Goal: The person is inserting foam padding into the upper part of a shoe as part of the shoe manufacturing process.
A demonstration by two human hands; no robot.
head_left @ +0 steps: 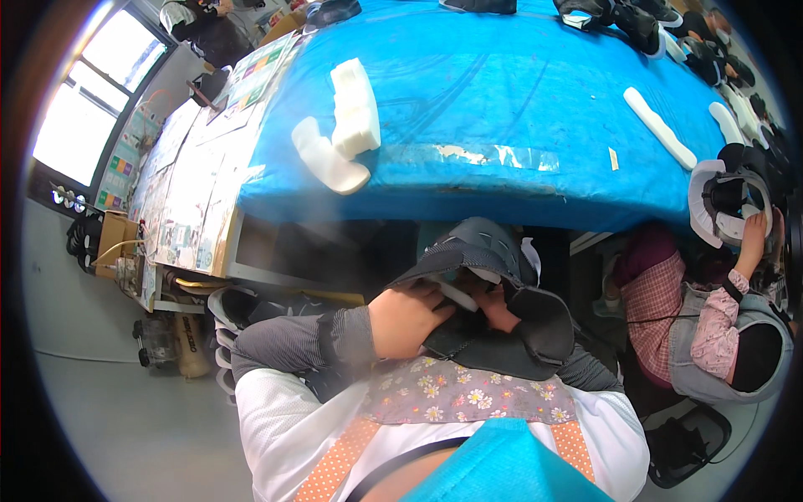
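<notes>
A black and grey padded, boot-like piece (535, 322) lies in my lap, its opening facing me and small holes in its grey shell. My left hand (410, 320) is closed at the left side of the opening, fingers bent inward. Beside those fingertips, a white foam strip (458, 295) shows inside the opening. On the opposite side my right hand (498, 311) reaches in and grips the piece, with most of that hand hidden by the black padding.
A blue-covered table (502, 100) stands ahead, with white foam pieces (354, 109) at its left and a white strip (659, 128) at its right. At right, a co-worker's hand (751, 243) holds a similar black piece with white foam. Black items (251, 305) lie under the left side.
</notes>
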